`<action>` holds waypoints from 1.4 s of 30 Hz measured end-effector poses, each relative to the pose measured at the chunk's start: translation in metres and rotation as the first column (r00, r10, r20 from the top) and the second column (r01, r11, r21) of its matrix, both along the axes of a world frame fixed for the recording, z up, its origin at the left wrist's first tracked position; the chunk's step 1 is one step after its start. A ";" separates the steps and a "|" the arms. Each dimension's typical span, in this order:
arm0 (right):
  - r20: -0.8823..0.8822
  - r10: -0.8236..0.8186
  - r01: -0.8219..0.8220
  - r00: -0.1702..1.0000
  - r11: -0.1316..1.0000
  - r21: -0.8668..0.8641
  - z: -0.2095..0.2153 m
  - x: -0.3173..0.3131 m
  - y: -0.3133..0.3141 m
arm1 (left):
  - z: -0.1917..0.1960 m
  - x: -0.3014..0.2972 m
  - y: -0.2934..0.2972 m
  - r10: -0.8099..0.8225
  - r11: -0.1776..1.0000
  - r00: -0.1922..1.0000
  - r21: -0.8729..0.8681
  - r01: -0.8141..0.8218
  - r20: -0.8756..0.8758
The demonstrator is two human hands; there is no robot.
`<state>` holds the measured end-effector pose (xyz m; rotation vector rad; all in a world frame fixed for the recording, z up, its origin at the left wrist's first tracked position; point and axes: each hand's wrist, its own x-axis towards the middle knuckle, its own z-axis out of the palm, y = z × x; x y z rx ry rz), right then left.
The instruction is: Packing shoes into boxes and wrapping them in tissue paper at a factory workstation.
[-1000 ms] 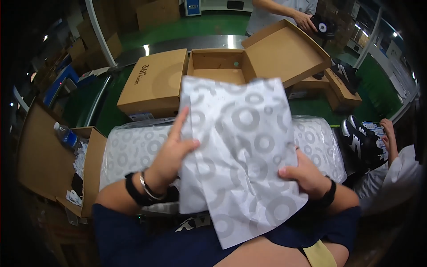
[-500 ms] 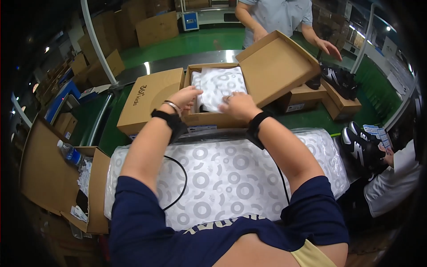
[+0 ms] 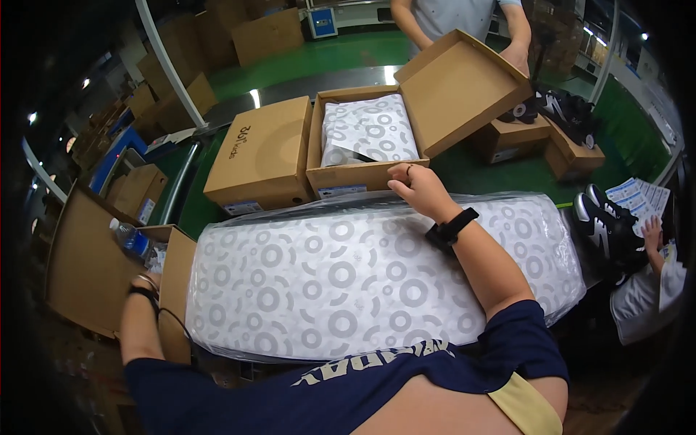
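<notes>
My left hand point(image 3: 150, 280) reaches into an open carton point(image 3: 175, 268) at the left; its fingers are hidden there. Just in front of the open shoebox point(image 3: 362, 175), my right hand point(image 3: 423, 191) hovers with loosely bent fingers, thumb apart, holding nothing. Inside that shoebox lies white wrapping paper point(image 3: 373, 130) with grey ring patterns, folded over contents that I cannot see. A dark gap shows at the paper's near edge. The shoebox lid point(image 3: 464, 90) stands tilted back to the right. Left of it is a shut shoebox point(image 3: 261, 152).
A plastic-wrapped stack of patterned paper point(image 3: 362, 283) lies before me. A water bottle point(image 3: 129, 238) leans in the left carton. Black shoes point(image 3: 565, 116) rest on boxes point(image 3: 515, 138) at the right. One person point(image 3: 464, 22) stands opposite; another person's hand point(image 3: 652, 233) is near more black shoes point(image 3: 605, 225).
My left hand has left the shoebox and gone down left into the carton. My right hand has drawn back off the paper, which now lies folded flatter. The person opposite has lowered a hand behind the lid.
</notes>
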<state>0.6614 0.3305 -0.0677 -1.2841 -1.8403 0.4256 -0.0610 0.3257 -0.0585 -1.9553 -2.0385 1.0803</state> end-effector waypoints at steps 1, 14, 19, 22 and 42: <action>-0.005 -0.001 0.001 1.000 0.999 -0.036 -0.005 0.007 0.002 | -0.008 0.007 0.006 0.034 0.998 0.999 0.056 -0.036 0.040; 0.004 -0.063 0.063 0.998 0.978 -0.197 0.004 0.039 0.003 | 0.016 0.024 0.013 0.150 0.717 0.925 0.605 -0.346 0.350; 0.358 -0.118 0.249 0.926 0.904 -0.347 -0.002 0.071 0.010 | 0.115 0.201 0.107 -0.729 0.349 0.508 0.888 -0.301 0.459; 0.310 -0.122 0.241 0.943 0.891 -0.384 0.003 0.081 0.007 | 0.137 0.342 0.118 -0.727 0.595 0.068 0.676 -0.435 0.683; 0.119 -0.143 0.185 0.982 0.833 -0.522 -0.026 0.099 0.014 | 0.022 0.505 0.142 -0.620 0.782 -0.115 0.599 -0.174 0.776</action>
